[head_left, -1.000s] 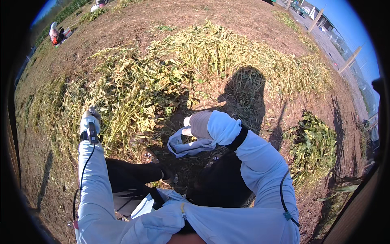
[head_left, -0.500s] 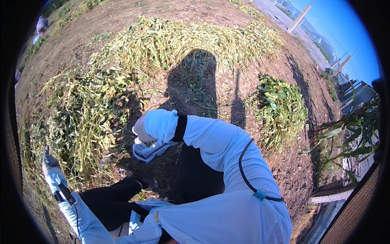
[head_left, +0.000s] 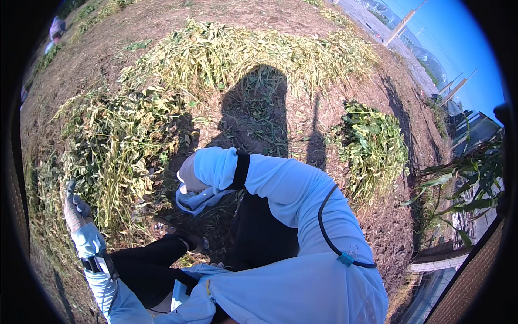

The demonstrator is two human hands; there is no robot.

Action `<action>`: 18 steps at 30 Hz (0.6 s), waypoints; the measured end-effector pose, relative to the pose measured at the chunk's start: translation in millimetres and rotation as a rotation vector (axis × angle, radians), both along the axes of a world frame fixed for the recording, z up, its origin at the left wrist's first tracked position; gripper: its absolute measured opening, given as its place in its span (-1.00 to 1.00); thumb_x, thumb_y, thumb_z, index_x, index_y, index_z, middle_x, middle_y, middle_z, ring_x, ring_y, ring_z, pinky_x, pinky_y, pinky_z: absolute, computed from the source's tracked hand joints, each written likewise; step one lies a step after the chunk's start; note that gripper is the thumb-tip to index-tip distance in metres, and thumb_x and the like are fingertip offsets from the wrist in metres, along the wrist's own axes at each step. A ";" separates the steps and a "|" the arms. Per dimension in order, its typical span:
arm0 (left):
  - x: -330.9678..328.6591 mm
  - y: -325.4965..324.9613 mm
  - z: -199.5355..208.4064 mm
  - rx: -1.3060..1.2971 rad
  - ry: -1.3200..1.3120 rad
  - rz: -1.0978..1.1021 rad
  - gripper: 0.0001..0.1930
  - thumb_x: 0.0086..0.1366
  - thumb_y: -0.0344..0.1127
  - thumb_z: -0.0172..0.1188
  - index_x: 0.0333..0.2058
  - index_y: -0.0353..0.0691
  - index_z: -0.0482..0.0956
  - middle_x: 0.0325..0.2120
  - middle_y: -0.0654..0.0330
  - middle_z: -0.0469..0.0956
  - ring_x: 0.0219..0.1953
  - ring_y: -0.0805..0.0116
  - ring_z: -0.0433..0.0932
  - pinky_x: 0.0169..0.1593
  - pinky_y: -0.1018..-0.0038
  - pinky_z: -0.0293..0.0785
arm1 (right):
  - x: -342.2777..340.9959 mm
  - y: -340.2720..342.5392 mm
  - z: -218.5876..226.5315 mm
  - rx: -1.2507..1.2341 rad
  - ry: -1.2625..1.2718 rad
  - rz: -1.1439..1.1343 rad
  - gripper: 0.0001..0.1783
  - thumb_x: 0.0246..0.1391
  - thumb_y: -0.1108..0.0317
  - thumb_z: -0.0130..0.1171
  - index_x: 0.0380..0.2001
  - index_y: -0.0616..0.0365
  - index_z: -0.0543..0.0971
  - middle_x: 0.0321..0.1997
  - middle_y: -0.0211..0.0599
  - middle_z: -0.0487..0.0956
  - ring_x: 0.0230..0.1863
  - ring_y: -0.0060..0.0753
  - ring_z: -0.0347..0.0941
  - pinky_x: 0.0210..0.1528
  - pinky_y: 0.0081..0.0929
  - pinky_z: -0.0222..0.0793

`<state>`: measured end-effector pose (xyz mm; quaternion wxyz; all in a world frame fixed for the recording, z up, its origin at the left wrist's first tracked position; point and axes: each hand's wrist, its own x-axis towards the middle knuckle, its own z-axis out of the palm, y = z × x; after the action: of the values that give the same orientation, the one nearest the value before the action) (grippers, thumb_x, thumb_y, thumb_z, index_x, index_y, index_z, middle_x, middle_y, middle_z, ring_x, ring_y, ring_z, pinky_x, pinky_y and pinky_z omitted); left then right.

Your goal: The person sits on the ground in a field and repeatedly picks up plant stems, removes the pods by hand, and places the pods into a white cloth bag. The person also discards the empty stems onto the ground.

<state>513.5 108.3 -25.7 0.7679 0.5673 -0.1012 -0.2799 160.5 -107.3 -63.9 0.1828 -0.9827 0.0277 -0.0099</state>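
My left hand [head_left: 76, 208], in a grey glove, is at the left edge of a heap of pulled, yellowing leafy plants [head_left: 116, 162]. Its fingers stretch forward, spread from the thumb, and nothing shows in them. My right arm bends across in front of my body, so my right hand [head_left: 190, 175], also in a pale glove, points left near the heap's right side. The fingers of that hand are hidden, and I cannot make out whether they hold anything. Light blue cloth [head_left: 198, 202] hangs just below it.
Another long heap of dry plants [head_left: 232, 51] lies ahead, and a smaller greener pile [head_left: 372, 140] sits at right. My shadow [head_left: 256, 108] falls on the soil. Corn-like leaves [head_left: 464, 178] and a wire fence with wooden posts [head_left: 402, 24] stand right. A person [head_left: 56, 29] is far left.
My left hand has shifted slightly right and turned over, its forearm rotating with it. The right arm stays almost where it was.
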 end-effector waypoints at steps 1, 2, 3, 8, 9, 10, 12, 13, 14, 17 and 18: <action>-6.8 -1.8 -0.3 0.009 0.000 0.007 -0.63 0.38 -0.20 -0.01 0.11 -0.13 0.42 -0.70 0.54 0.21 -0.76 0.75 0.08 -0.73 0.72 -0.04 | -1.3 0.4 1.6 0.006 0.058 -0.023 -0.85 0.06 0.18 0.12 -0.42 -0.05 0.58 -0.38 -0.43 0.57 -0.35 -0.23 0.53 -0.33 -0.36 0.44; -12.3 -3.0 0.3 0.014 -0.019 -0.008 -0.64 0.37 -0.20 -0.01 0.10 -0.12 0.43 -0.71 0.55 0.20 -0.77 0.75 0.07 -0.74 0.72 -0.05 | -1.6 1.6 5.0 -0.022 0.078 -0.026 -0.84 0.07 0.18 0.12 -0.43 -0.04 0.59 -0.38 -0.43 0.58 -0.36 -0.23 0.54 -0.34 -0.35 0.44; -16.2 -3.5 2.0 0.052 -0.019 -0.011 -0.64 0.38 -0.19 -0.01 0.10 -0.13 0.43 -0.69 0.55 0.20 -0.75 0.75 0.08 -0.72 0.72 -0.03 | -1.1 3.6 9.7 -0.056 0.180 -0.055 -0.84 0.07 0.18 0.12 -0.43 -0.03 0.59 -0.39 -0.42 0.58 -0.36 -0.22 0.54 -0.35 -0.35 0.44; -30.0 -4.5 13.7 0.072 -0.107 -0.112 -0.65 0.37 -0.20 0.00 0.07 -0.16 0.47 -0.65 0.55 0.19 -0.70 0.75 0.07 -0.65 0.72 -0.02 | 10.7 12.4 35.1 -0.119 0.339 -0.059 -0.81 0.08 0.17 0.12 -0.44 0.00 0.61 -0.38 -0.38 0.59 -0.36 -0.19 0.54 -0.36 -0.33 0.46; -34.1 -7.3 16.0 0.111 -0.098 -0.068 -0.66 0.37 -0.21 0.00 0.06 -0.15 0.49 -0.68 0.57 0.18 -0.72 0.76 0.07 -0.68 0.73 -0.04 | 13.5 13.2 37.7 -0.119 0.373 -0.065 -0.80 0.08 0.17 0.12 -0.44 0.02 0.61 -0.38 -0.37 0.59 -0.36 -0.18 0.54 -0.37 -0.33 0.46; -40.1 -10.0 18.0 0.109 -0.140 -0.085 -0.67 0.36 -0.19 0.01 0.04 -0.12 0.50 -0.70 0.57 0.17 -0.75 0.76 0.06 -0.71 0.72 -0.05 | 14.8 13.6 38.5 -0.118 0.397 -0.059 -0.80 0.08 0.17 0.12 -0.45 0.03 0.61 -0.38 -0.36 0.59 -0.37 -0.17 0.54 -0.37 -0.32 0.47; -59.2 -15.1 19.8 0.105 -0.225 -0.116 -0.69 0.35 -0.15 0.03 0.00 -0.07 0.53 -0.75 0.56 0.16 -0.80 0.76 0.04 -0.77 0.69 -0.08 | 14.3 12.7 35.4 -0.113 0.441 0.003 -0.80 0.10 0.16 0.11 -0.36 0.02 0.59 -0.40 -0.40 0.58 -0.38 -0.21 0.53 -0.35 -0.36 0.46; -71.9 -17.4 19.7 0.067 -0.162 -0.171 -0.71 0.36 -0.17 0.02 -0.02 -0.08 0.54 -0.75 0.55 0.17 -0.79 0.77 0.07 -0.76 0.70 -0.07 | 12.4 11.8 32.0 -0.111 0.459 0.041 -0.79 0.10 0.16 0.10 -0.32 0.01 0.57 -0.41 -0.42 0.58 -0.38 -0.23 0.53 -0.34 -0.37 0.46; -82.2 -26.2 20.5 0.164 -0.053 -0.144 -0.71 0.37 -0.20 -0.01 -0.03 -0.12 0.53 -0.77 0.53 0.18 -0.81 0.75 0.09 -0.77 0.73 -0.05 | 8.5 10.6 27.5 -0.226 0.096 0.202 -0.77 0.11 0.15 0.09 -0.27 0.03 0.54 -0.40 -0.41 0.58 -0.37 -0.26 0.52 -0.33 -0.37 0.45; -126.2 -28.1 19.3 0.223 -0.154 -0.347 -0.72 0.40 -0.21 -0.05 -0.04 -0.15 0.52 -0.79 0.50 0.22 -0.84 0.71 0.13 -0.78 0.73 0.04 | 14.4 13.2 13.6 0.009 -0.262 0.552 -0.64 0.16 0.05 0.01 -0.16 0.11 0.45 -0.32 -0.34 0.56 -0.31 -0.32 0.50 -0.25 -0.33 0.42; -136.9 -29.3 21.0 0.267 -0.156 -0.395 -0.72 0.41 -0.21 -0.06 -0.05 -0.16 0.52 -0.80 0.49 0.23 -0.85 0.69 0.14 -0.79 0.72 0.06 | 26.7 17.4 11.0 0.820 0.149 0.396 -0.55 0.19 -0.03 -0.04 -0.13 0.16 0.43 -0.27 -0.30 0.56 -0.27 -0.33 0.49 -0.19 -0.30 0.41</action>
<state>376.6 78.9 -4.8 0.6063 0.6528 -0.2310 -0.3910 187.2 -90.0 -52.9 0.5523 -0.8137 -0.1459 0.1074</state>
